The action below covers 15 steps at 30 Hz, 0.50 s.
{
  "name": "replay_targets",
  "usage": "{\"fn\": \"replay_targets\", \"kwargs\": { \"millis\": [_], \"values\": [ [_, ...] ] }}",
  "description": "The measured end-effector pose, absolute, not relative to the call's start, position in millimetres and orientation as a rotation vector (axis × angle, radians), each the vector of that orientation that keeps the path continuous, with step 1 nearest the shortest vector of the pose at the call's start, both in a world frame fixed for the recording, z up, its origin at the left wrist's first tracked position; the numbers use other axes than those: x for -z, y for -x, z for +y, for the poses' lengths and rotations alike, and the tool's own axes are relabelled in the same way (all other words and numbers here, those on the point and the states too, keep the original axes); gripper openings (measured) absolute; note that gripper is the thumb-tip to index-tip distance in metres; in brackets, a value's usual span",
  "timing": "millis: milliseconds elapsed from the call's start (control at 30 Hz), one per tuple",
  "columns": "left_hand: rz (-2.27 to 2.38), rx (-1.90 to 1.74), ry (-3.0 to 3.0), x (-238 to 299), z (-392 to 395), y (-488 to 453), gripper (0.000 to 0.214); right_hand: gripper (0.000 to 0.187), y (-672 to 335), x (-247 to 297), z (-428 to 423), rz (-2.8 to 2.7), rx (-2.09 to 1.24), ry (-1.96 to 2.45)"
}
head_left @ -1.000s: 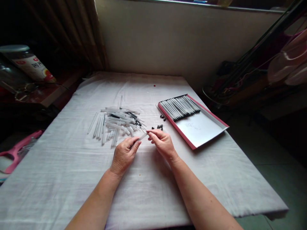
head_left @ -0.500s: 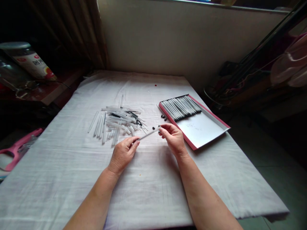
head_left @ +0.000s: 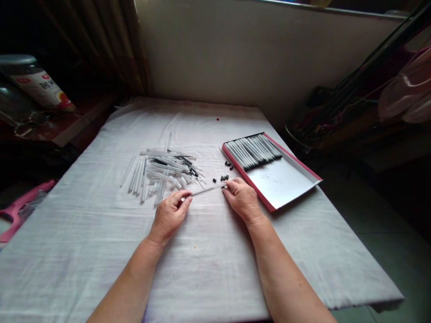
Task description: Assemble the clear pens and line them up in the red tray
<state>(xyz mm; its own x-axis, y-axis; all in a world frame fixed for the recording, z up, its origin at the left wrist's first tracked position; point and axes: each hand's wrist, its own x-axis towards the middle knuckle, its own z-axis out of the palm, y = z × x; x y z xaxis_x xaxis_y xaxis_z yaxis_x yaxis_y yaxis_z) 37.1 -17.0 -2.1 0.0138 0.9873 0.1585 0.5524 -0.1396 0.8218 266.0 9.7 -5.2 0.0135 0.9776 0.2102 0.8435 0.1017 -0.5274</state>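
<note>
A slim clear pen barrel is stretched between my two hands above the cloth. My left hand is closed, pinching its left end between thumb and fingers. At the other end, my right hand has its fingertips closed around the tip, where a small dark piece shows; the fingers partly hide it. Several little black plugs lie just beyond the right fingertips. To the left is a loose pile of pen barrels, with thin black refills mixed in.
At the right, a shallow box with a red wall holds a row of pens with black ends. A tiny red bit is farther back on the white tablecloth. Beyond the left edge are a pink-handled object and a jar.
My right hand has come down slightly, bringing the barrel closer to level. More of the black plugs show behind its fingers. My left hand has shifted slightly left.
</note>
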Motion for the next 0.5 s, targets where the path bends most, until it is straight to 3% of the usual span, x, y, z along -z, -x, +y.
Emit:
{"fn": "replay_targets", "kwargs": {
  "millis": [133,500],
  "values": [
    [1.549,-1.002,-1.699,3.4,-17.1,-35.9,0.026,0.016,-261.6,4.9,10.6,-1.828,-0.323,1.784],
    [1.502,-1.085,-1.464,-0.9,-11.2,-28.3,0.03,0.035,-259.4,-1.9,1.3,-0.988,-1.211,1.343]
  ]
}}
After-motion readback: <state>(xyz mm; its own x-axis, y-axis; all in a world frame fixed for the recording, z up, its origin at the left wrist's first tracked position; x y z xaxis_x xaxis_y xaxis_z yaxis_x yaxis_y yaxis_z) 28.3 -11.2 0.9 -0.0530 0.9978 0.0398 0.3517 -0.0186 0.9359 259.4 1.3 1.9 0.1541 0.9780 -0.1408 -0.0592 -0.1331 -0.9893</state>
